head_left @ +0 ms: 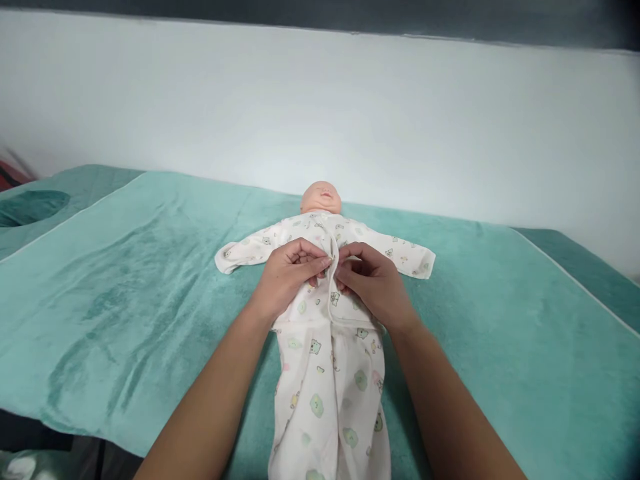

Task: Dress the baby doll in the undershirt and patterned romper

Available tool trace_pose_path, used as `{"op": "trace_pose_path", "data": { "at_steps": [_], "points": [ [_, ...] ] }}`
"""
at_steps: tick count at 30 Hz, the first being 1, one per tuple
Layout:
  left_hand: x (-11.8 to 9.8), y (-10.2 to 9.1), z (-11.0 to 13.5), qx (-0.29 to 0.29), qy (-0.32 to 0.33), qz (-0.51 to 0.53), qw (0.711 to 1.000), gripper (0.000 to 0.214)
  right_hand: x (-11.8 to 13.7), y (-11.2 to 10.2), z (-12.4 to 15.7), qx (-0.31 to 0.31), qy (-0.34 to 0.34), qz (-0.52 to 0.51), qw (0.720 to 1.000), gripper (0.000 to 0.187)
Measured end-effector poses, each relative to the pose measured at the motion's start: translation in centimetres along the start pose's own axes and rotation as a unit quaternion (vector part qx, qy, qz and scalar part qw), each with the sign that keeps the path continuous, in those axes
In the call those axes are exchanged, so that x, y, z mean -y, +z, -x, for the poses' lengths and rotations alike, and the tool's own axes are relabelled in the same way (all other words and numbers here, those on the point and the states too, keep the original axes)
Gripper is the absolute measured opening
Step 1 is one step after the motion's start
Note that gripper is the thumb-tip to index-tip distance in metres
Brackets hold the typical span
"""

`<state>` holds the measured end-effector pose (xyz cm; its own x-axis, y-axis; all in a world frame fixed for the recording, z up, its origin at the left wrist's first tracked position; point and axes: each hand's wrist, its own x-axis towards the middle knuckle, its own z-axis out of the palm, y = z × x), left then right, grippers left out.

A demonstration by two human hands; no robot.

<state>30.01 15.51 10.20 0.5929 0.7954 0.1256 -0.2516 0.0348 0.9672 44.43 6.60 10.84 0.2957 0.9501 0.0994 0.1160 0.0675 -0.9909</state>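
A baby doll lies on its back, head at the far side, dressed in a white baby top printed with small animals and green shapes. Matching trousers stretch down toward me. Both sleeves are spread out sideways. My left hand pinches one front edge of the top at the chest, thumb and forefinger together. Across the opening, my right hand pinches the other edge, its fingers curled. The fingertips nearly meet at the seam; any fastener between them is too small to make out.
A teal plush cover lies under the doll, wrinkled on the left. Behind it rises a white wall. A darker green cloth lies at the far left. Below the front left edge, some bagged items are partly visible.
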Motion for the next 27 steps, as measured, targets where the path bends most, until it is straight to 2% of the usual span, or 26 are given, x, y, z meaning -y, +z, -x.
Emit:
{"op": "trace_pose_path", "data": {
  "at_steps": [5, 10, 13, 18, 23, 27],
  "points": [
    [0.0, -0.1, 0.0, -0.005, 0.0, -0.025, 1.0, 0.015, 0.1, 0.6, 0.2, -0.024, -0.017, 0.087, 0.996, 0.016],
    [0.0, -0.2, 0.3, 0.013, 0.021, -0.068, 0.997, 0.015, -0.1, 1.2, 0.2, -0.063, -0.04, 0.132, 0.988, 0.016],
    [0.0, -0.1, 0.6, 0.002, 0.04, -0.097, 0.995, 0.011, -0.3, 1.3, 0.3, -0.073, -0.037, 0.147, 0.986, 0.015],
    [-0.4, -0.1, 0.7, 0.01, 0.059, -0.166, 0.984, 0.011, -0.2, 1.0, 0.2, -0.061, -0.002, 0.13, 0.99, 0.017],
    [-0.9, -0.6, 0.6, 0.064, 0.027, -0.18, 0.981, 0.013, 0.0, 0.6, 0.2, -0.026, 0.024, 0.073, 0.997, 0.022],
    [-1.0, -0.9, 0.6, 0.07, 0.018, -0.176, 0.982, 0.014, 0.1, 0.7, 0.1, -0.013, 0.02, 0.061, 0.998, 0.019]
  ]
}}
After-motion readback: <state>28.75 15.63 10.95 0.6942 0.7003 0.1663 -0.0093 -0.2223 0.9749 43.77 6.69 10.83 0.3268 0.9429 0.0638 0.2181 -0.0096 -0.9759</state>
